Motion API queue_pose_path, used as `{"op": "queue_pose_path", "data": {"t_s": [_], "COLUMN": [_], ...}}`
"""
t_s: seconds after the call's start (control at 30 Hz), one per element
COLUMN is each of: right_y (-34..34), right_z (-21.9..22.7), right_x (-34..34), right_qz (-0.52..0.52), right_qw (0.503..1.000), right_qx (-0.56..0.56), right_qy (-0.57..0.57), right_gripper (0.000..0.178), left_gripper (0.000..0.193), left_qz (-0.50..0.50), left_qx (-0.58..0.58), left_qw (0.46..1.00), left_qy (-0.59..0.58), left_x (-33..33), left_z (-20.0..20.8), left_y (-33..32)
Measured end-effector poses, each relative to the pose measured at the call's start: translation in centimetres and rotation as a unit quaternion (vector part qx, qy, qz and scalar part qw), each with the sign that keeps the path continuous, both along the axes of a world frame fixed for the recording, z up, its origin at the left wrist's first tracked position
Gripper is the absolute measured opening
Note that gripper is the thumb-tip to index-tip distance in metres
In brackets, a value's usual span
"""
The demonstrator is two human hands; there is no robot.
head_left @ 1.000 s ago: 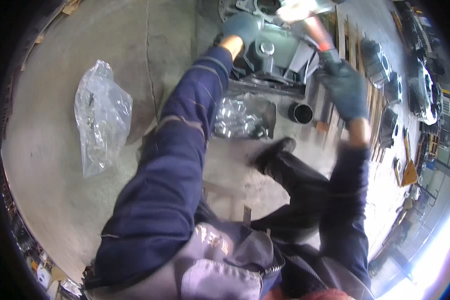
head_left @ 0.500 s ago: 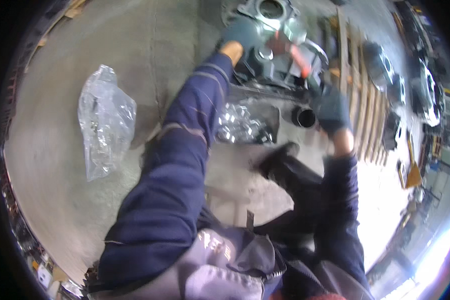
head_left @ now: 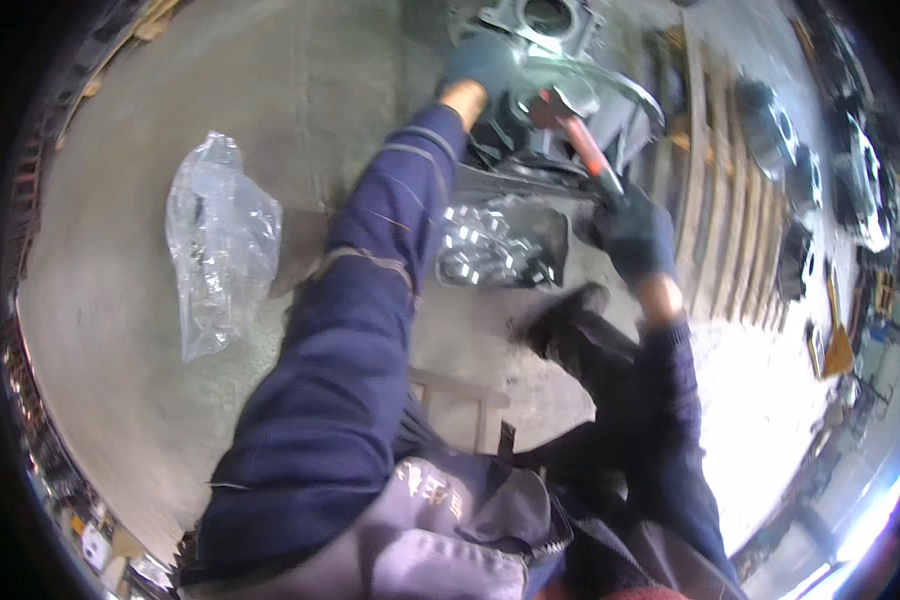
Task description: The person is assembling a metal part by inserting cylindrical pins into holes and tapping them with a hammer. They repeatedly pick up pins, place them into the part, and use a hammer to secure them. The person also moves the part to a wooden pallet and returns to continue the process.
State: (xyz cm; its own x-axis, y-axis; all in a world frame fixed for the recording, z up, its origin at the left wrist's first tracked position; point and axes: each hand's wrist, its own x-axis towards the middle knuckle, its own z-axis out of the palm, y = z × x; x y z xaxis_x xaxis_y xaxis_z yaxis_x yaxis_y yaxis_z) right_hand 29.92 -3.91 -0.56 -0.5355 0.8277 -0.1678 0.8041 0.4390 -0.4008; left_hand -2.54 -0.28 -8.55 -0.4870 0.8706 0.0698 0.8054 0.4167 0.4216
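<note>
My right hand [head_left: 638, 238], in a dark glove, is closed round the grip of a hammer [head_left: 586, 148] with a reddish head and an orange-red shaft. The hammer head lies over a grey metal housing [head_left: 625, 100] at the top of the view. My left hand [head_left: 483, 62], also gloved, reaches to the left side of the housing; its fingers are blurred and I cannot tell what they grip. Beyond the hammer stands a metal flange [head_left: 548, 18] with a round opening. Below the housing sits a dark tray [head_left: 560, 245] with several shiny metal pieces [head_left: 485, 245].
A clear plastic bag [head_left: 220, 245] lies on the concrete floor at the left. Wooden pallet slats [head_left: 715, 190] run along the right, with more metal housings [head_left: 768, 125] past them. My dark shoe [head_left: 570, 305] stands below the tray.
My right hand has moved slightly left with the hammer and now covers the dark round tube seen beside it before. The left hand stays at the housing.
</note>
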Motion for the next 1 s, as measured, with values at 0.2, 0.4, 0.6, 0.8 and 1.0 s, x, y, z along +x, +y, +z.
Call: {"op": "queue_pose_path", "data": {"t_s": [0.2, 0.4, 0.6, 0.8, 1.0], "right_y": [-7.4, -6.1, 1.6, -0.6, -8.0], "right_z": [2.7, 1.9, 15.9, 4.5, -0.8], "right_x": [1.3, 3.2, -2.0, -3.9, 2.1], "right_qz": [-0.206, -0.171, -0.055, 0.07, -0.144], "right_qw": [0.942, 0.97, 0.924, 0.99, 0.967], "right_qx": [-0.233, -0.159, 0.189, 0.087, -0.162], "right_qy": [0.128, 0.075, 0.329, -0.084, 0.135], "right_gripper": [0.022, 0.022, 0.018, 0.036, 0.021], "left_gripper": [0.054, 0.049, 0.047, 0.045, 0.055], "left_qz": [0.111, 0.09, 0.091, 0.037, 0.042], "left_qx": [0.036, 0.072, 0.065, 0.076, 0.006], "left_qw": [0.978, 0.977, 0.981, 0.992, 0.989], "left_qy": [-0.173, -0.18, -0.159, -0.097, -0.14], "left_x": [1.0, 0.9, 0.8, 0.3, 0.1], "left_z": [1.1, 1.8, 0.4, -1.5, -1.0], "left_y": [-0.2, -0.4, 0.1, 0.5, 0.2]}}
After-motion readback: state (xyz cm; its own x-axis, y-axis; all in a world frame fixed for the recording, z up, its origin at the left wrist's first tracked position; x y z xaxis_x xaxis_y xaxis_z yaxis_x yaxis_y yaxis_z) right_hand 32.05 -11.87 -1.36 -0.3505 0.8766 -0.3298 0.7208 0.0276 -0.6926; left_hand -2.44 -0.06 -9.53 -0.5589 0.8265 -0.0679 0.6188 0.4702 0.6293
